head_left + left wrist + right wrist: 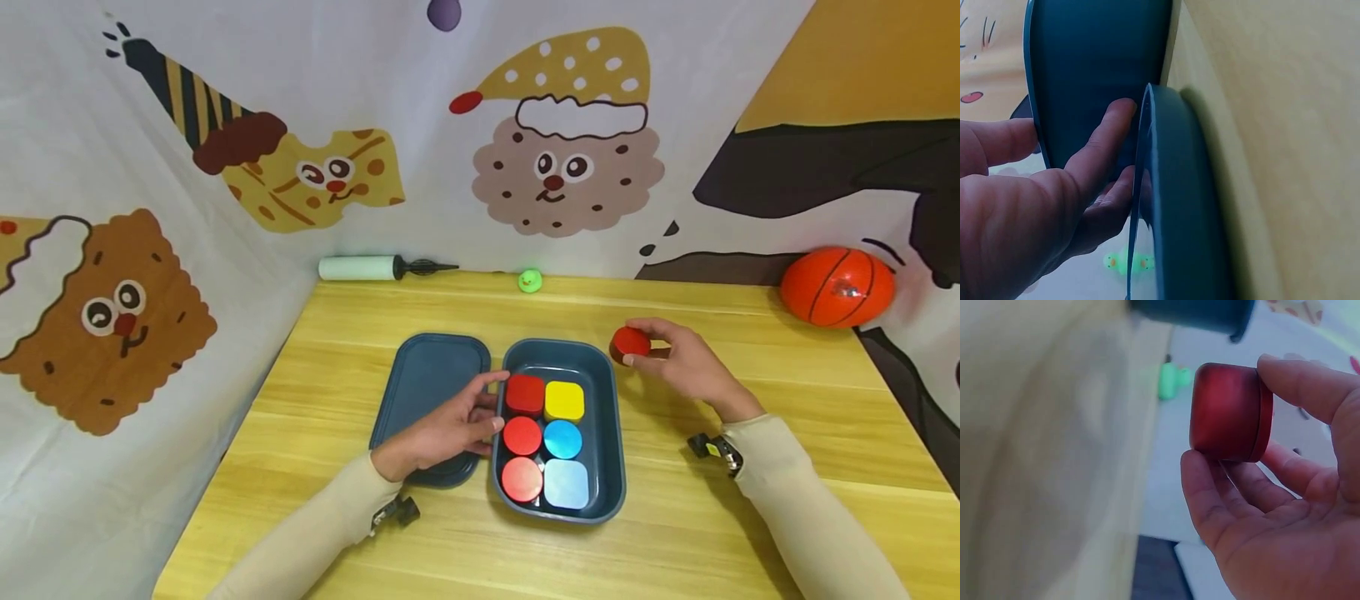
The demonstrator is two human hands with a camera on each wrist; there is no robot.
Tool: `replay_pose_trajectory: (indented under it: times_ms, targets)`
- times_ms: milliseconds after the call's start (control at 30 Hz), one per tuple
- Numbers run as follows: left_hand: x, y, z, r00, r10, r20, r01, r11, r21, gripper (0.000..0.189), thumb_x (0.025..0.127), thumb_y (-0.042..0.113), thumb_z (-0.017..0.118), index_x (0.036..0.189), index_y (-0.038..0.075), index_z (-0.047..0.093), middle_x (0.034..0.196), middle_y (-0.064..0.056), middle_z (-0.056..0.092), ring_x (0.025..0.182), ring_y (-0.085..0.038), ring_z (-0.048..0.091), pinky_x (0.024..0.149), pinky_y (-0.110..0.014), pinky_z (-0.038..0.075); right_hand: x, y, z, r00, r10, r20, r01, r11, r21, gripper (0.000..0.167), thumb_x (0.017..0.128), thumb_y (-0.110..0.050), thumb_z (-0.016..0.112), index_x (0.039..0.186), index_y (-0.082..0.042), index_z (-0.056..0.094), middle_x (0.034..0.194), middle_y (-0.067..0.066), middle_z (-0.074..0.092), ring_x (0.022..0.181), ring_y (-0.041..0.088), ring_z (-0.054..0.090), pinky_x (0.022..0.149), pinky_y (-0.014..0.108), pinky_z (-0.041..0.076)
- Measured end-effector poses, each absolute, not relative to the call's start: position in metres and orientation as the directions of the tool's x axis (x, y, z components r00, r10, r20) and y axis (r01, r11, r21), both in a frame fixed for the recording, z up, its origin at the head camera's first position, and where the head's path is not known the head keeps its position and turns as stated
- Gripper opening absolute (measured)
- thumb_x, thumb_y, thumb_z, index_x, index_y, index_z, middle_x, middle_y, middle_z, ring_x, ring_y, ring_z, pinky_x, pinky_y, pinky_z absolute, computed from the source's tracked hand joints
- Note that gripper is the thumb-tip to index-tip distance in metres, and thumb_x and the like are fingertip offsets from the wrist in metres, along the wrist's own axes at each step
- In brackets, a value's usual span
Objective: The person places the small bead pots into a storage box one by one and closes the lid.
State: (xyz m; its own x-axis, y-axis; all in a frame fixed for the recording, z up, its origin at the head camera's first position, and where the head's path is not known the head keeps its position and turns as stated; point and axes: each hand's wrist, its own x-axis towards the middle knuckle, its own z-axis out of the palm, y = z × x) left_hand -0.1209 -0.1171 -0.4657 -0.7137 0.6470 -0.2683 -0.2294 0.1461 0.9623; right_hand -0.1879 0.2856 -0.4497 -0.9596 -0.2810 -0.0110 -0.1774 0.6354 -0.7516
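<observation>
My right hand [686, 362] pinches a small red round tin [631, 343] between thumb and fingers, to the right of a dark blue box [606, 417]. The right wrist view shows the red tin [1225, 412] with its lid seam, held off the table. Fingers spread, my left hand [450, 425] rests at the box's left wall. Inside the box sit a dark red square tin [525, 394], a yellow square one [564, 402], a red round one [522, 435], a blue round one [562, 439], a pink-red round one [522, 479] and a pale blue square one [566, 483].
The dark blue lid [431, 383] lies left of the box, partly under my left hand. Along the back edge are a pale hand pump [360, 267] and a green toy duck [530, 281]. An orange-red basketball-patterned ball [838, 287] sits at the back right.
</observation>
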Motion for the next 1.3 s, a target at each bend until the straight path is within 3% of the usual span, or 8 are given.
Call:
replay_pose_trajectory:
  times_ms: [533, 667, 933, 1300]
  targets:
    - [-0.121, -0.118, -0.465, -0.713, 0.644, -0.277, -0.245, 0.141, 0.959, 0.073, 0.11, 0.012, 0.058, 0.168, 0.033, 0.019, 0.152, -0.023, 0.045, 0.121, -0.028, 0.065, 0.091, -0.044, 0.064, -0.175, 0.228, -0.417, -0.924, -0.35, 0.155, -0.352, 0.618, -0.703, 0.059, 0.091, -0.017, 0.085, 0.144, -0.003, 0.062, 0.139, 0.015, 0.062, 0.119, 0.034, 0.061, 0.096, 0.06, 0.06]
    - [-0.12, -0.117, -0.465, -0.713, 0.644, -0.277, -0.25, 0.136, 0.959, 0.073, 0.11, 0.012, 0.057, 0.168, 0.032, 0.019, 0.152, -0.023, 0.045, 0.121, -0.027, 0.065, 0.092, -0.043, 0.064, -0.174, 0.214, -0.42, -0.911, -0.375, 0.17, -0.381, 0.609, -0.696, 0.059, 0.089, -0.017, 0.087, 0.141, -0.004, 0.064, 0.137, 0.015, 0.064, 0.118, 0.034, 0.062, 0.093, 0.059, 0.061]
    - [-0.12, -0.116, -0.465, -0.711, 0.646, -0.277, -0.254, 0.131, 0.958, 0.072, 0.11, 0.012, 0.057, 0.168, 0.031, 0.018, 0.152, -0.023, 0.044, 0.12, -0.025, 0.065, 0.091, -0.043, 0.064, -0.174, 0.188, -0.43, -0.866, -0.441, 0.238, -0.485, 0.619, -0.618, 0.06, 0.084, -0.022, 0.092, 0.135, -0.004, 0.068, 0.128, 0.011, 0.069, 0.105, 0.026, 0.066, 0.085, 0.046, 0.065]
    - [-0.121, -0.116, -0.466, -0.709, 0.649, -0.276, -0.258, 0.125, 0.958, 0.071, 0.11, 0.013, 0.057, 0.167, 0.033, 0.019, 0.151, -0.023, 0.043, 0.12, -0.025, 0.063, 0.092, -0.043, 0.064, -0.168, 0.166, -0.443, -0.877, -0.447, 0.174, -0.47, 0.728, -0.498, 0.063, 0.086, -0.026, 0.091, 0.139, -0.005, 0.067, 0.129, 0.01, 0.066, 0.102, 0.024, 0.069, 0.087, 0.04, 0.065]
